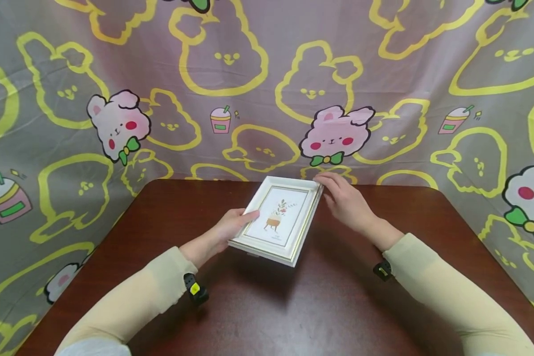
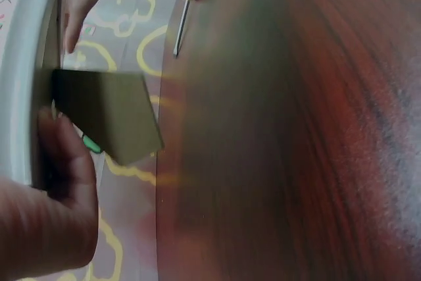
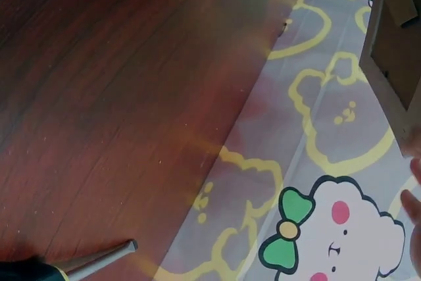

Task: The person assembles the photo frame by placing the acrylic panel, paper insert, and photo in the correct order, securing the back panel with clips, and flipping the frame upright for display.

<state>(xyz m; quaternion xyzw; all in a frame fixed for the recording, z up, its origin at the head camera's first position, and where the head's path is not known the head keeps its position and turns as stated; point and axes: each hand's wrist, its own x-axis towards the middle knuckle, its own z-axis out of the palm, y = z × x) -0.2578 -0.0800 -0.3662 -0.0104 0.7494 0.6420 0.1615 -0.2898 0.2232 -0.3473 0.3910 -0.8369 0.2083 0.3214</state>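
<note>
A white picture frame with a thin gold line is held tilted above the table. Its print shows a plant in a brown legged pot. My left hand grips the frame's left side, thumb on the front, fingers behind. At the upper right corner, my right hand holds the frame by its fingertips. From the back sticks out a brown stand flap, seen in the left wrist view. The brown backing shows partly in the right wrist view.
A screwdriver with a dark handle lies on the dark red-brown table; the head view does not show it. A curtain with cartoon bears and rabbits hangs around the table's far edge and sides.
</note>
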